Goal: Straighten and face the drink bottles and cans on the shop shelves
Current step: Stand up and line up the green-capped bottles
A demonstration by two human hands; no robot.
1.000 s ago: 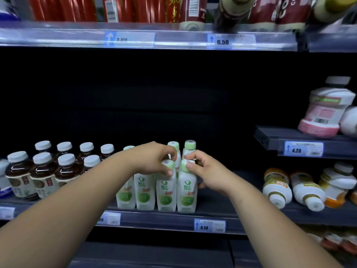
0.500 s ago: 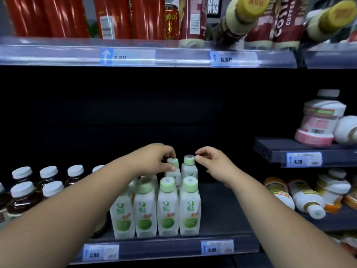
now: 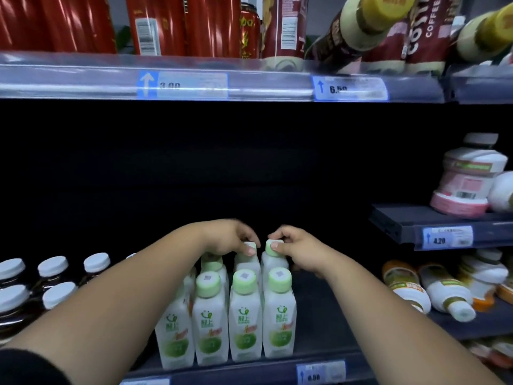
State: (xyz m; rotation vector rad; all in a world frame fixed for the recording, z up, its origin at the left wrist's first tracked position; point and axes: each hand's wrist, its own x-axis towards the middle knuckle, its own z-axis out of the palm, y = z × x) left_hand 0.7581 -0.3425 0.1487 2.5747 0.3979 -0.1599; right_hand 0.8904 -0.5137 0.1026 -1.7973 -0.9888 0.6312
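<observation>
Each hand, left (image 3: 231,237) and right (image 3: 298,250), has fingers pinching a green-capped white plastic bottle's cap in the back row (image 3: 273,259) on the dark shelf (image 3: 319,315).

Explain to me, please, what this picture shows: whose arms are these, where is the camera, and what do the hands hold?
There is no machine. A camera worn on the person's head looks forward and down, so both bare arms are the person's own. Each hand grips the pale green cap of one white plastic bottle in the back row: the left hand the left back bottle, the right hand the right back bottle. Four front bottles of the same kind stand on the dark shelf. Brown bottles with white caps stand at the left; white and orange bottles lie on their sides at the right.
</observation>
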